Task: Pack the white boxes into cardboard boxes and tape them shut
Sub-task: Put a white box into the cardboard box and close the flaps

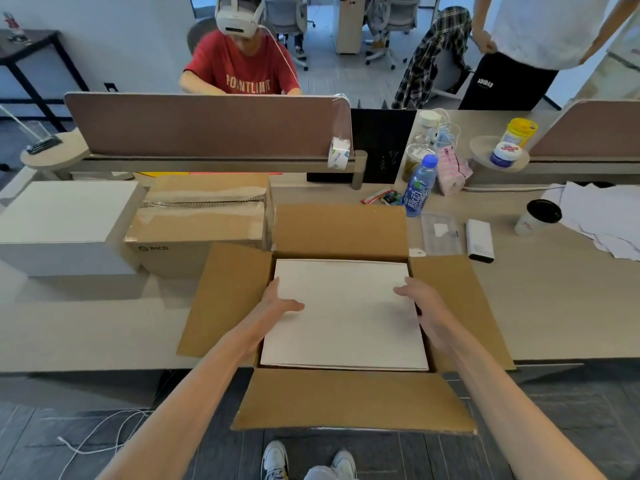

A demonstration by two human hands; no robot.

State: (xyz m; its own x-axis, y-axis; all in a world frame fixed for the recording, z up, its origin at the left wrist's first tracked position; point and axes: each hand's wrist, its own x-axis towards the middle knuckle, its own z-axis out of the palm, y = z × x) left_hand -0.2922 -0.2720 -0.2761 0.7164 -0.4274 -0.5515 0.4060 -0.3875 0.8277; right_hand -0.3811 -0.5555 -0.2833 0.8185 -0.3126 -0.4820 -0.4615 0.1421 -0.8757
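White box, smooth and rectangular, lies flat inside the carton. The carton is of plain brown corrugated board, with its four flaps spread outward, and stands at the near edge of the surface. The left grip holds the white box at its left edge, thumb over the top face and fingers down between box and carton wall. The right grip holds the right edge likewise.

A sealed carton, printed "PICO" on its front and closed with clear tape along the seam, stands just left of the open one. A second white box sits left of that. A tape roll hangs at the end of the brown divider.

To the right stand a blue bottle with Chinese characters and a black-lidded paper cup.

Beyond the divider, a seated person's red shirt reads "POINTLIMIT". A standing person's black shorts read "ADIDAS".
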